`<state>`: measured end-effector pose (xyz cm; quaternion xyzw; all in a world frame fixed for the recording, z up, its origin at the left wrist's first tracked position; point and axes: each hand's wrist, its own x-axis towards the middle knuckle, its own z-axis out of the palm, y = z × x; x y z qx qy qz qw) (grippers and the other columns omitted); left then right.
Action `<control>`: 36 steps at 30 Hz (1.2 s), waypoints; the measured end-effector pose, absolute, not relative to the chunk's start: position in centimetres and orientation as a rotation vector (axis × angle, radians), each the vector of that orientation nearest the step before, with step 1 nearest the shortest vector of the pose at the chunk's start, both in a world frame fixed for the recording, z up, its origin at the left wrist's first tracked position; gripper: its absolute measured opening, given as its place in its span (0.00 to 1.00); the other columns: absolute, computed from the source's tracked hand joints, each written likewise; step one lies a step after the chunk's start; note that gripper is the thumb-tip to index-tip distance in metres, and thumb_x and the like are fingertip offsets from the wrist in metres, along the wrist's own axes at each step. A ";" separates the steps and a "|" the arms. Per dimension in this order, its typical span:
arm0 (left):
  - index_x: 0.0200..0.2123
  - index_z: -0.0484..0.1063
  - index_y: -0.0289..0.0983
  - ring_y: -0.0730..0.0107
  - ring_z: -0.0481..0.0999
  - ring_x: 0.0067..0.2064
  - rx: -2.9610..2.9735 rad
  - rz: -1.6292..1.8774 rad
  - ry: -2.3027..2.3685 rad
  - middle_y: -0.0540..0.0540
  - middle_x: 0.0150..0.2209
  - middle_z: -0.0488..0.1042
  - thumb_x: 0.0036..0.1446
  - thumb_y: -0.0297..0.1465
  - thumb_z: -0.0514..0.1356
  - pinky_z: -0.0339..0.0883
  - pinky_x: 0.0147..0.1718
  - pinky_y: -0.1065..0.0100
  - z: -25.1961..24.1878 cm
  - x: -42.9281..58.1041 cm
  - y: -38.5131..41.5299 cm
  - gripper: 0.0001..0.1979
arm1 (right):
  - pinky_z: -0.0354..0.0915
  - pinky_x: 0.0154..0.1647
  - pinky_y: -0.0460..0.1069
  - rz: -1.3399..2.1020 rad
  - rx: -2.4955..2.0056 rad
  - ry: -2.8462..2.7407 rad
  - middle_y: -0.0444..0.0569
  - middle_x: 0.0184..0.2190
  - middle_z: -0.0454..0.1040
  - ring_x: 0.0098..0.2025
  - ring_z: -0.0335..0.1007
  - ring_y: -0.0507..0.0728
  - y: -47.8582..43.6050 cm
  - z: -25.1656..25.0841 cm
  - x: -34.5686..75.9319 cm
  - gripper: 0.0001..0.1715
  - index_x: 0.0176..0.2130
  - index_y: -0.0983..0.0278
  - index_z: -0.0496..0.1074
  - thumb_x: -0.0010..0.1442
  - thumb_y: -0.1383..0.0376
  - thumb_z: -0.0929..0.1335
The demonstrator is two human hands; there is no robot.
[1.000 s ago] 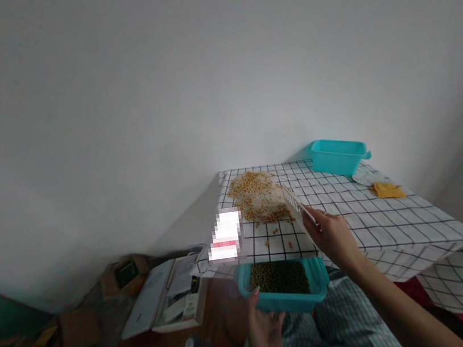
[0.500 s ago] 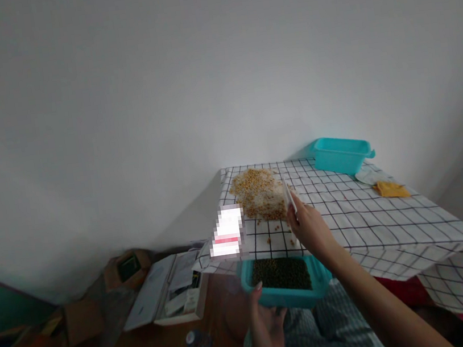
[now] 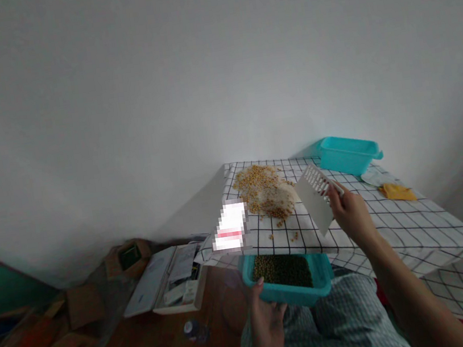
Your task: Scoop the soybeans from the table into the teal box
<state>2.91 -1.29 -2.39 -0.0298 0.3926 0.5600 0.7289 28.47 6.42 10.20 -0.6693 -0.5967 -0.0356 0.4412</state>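
My left hand (image 3: 268, 317) grips a teal plastic tub (image 3: 292, 295) from its near side and below, thumb at the rim. Small dark green beans (image 3: 292, 268) fill the tub's floor, with some yellowish ones at the left end. In my right hand (image 3: 349, 211) is a white flat scraper (image 3: 316, 204) with rows of slots along its upper part, held tilted above the table. To the left of the scraper, a pile of yellow beans (image 3: 258, 181) mixed with pale grains (image 3: 281, 195) lies on the checked cloth. A few loose beans (image 3: 295, 237) are scattered nearer the table edge.
A second teal tub (image 3: 347, 157) stands at the back right of the checked tablecloth (image 3: 421, 233). Beside it lie a pale packet (image 3: 373, 177) and a yellow cloth-like item (image 3: 397, 192). A blurred-out phone-like screen (image 3: 230, 226) is at the left edge. An open white box (image 3: 182, 295) sits lower left.
My right hand has moved right with the scraper, away from the bean pile, and the scraper's broad face now shows. More yellowish beans show at the left of the held tub.
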 end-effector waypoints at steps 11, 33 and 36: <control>0.73 0.74 0.40 0.53 0.90 0.47 -0.035 1.227 0.878 0.35 0.58 0.89 0.72 0.31 0.66 0.83 0.42 0.58 -3.5 2.8 -1.4 0.28 | 0.77 0.27 0.54 0.084 -1.493 -1.702 0.58 0.41 0.93 0.28 0.86 0.65 4.2 7.3 32.5 0.37 0.65 0.63 0.87 0.83 0.43 0.61; 0.75 0.72 0.41 0.46 0.92 0.51 -0.072 1.219 0.850 0.35 0.55 0.91 0.71 0.32 0.65 0.87 0.47 0.53 -3.1 3.0 -1.1 0.31 | 0.83 0.65 0.63 0.384 -1.133 -2.135 0.54 0.63 0.89 0.63 0.90 0.66 5.7 8.8 32.8 0.25 0.68 0.57 0.85 0.85 0.56 0.65; 0.74 0.74 0.42 0.43 0.91 0.54 -0.033 1.223 0.859 0.34 0.57 0.90 0.69 0.34 0.67 0.86 0.46 0.52 -3.8 3.0 -1.1 0.31 | 0.84 0.64 0.61 0.392 -1.103 -2.158 0.54 0.63 0.89 0.62 0.90 0.65 5.5 9.1 32.9 0.25 0.68 0.57 0.85 0.85 0.55 0.65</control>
